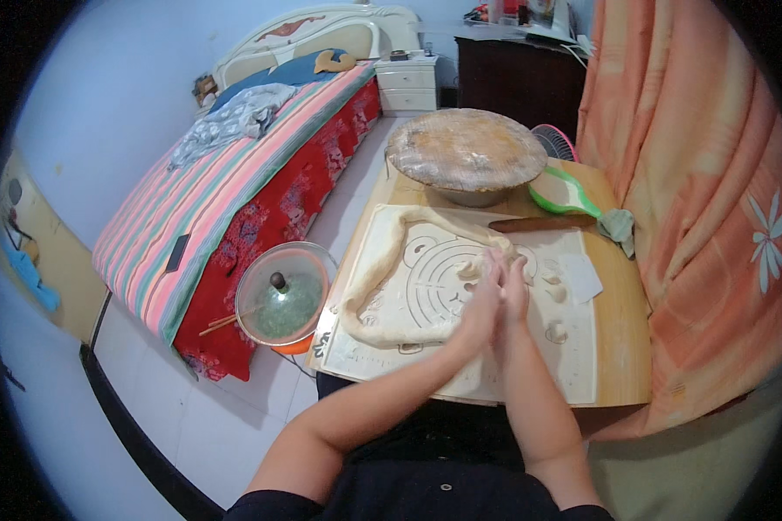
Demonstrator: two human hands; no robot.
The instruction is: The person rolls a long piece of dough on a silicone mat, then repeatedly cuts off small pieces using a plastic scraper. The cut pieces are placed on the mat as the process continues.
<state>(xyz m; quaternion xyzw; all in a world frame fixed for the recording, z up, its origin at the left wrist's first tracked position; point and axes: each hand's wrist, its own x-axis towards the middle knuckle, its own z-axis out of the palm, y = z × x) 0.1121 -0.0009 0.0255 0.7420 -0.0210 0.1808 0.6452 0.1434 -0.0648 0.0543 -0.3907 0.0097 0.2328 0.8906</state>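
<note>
One dough rope (374,273) lies on a mat (575,369) on the desk (627,321), its long axis bent into a C opening rightward; at least three small dough pieces (556,293) sit farther right. Forearms (540,395) reach forward, left hand (487,293) and right hand (515,295) together (whether their grip encloses anything, I cannot tell).

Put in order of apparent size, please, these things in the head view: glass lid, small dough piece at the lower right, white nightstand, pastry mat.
1. Pastry mat
2. Glass lid
3. White nightstand, shrunken by distance
4. Small dough piece
</note>
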